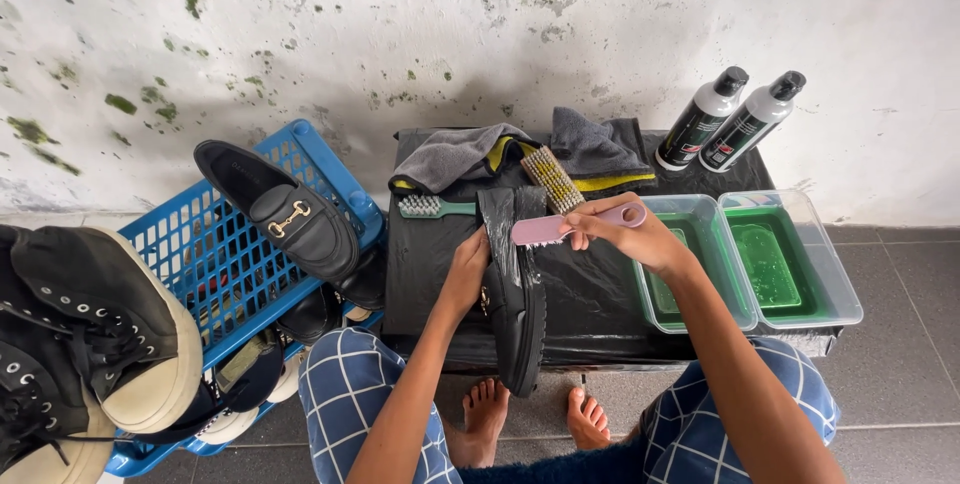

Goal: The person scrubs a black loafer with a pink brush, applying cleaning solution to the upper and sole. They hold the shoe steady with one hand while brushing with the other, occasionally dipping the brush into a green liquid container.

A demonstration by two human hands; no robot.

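A black loafer [520,304] stands on edge on the black-covered table [600,294], sole side turned right. My left hand [464,269] grips its upper from the left. A pink brush [560,226] is held in my right hand [630,234] by the handle, with the brush head just above the shoe's toe end.
A green toothbrush-style brush [432,207], a wooden brush [552,180] and grey cloths [590,149] lie at the table's back. Two clear tubs with green liquid [740,259] sit right, two bottles [735,119] behind. A blue basket [225,254] with another loafer [280,209] stands left, black sneakers [80,344] beside it.
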